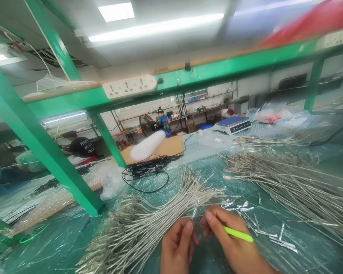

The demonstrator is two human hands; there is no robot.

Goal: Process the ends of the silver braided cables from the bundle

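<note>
My left hand (177, 245) is closed, thumb against fingers, and a thin silvery strip (196, 208) sticks up from the pinch. Whether the strip is loose foil or a cable's end I cannot tell. Just beside it, my right hand (230, 234) is closed around a slim tool with a bright yellow-green handle (239, 234); its tip is hidden by the fingers. A large bundle of silver braided cables (157, 215) lies behind and left of my hands. Scraps of silvery foil (282, 243) are scattered to the right of my right hand.
Another cable bundle (297, 182) spreads at the right. Behind stand a weighing scale (233, 125), a coiled black cord (147, 167) and a white foam roll (148, 145). A green frame post (60, 152) rises at left; a power strip (130, 86) sits on the crossbeam. Two people are farther back.
</note>
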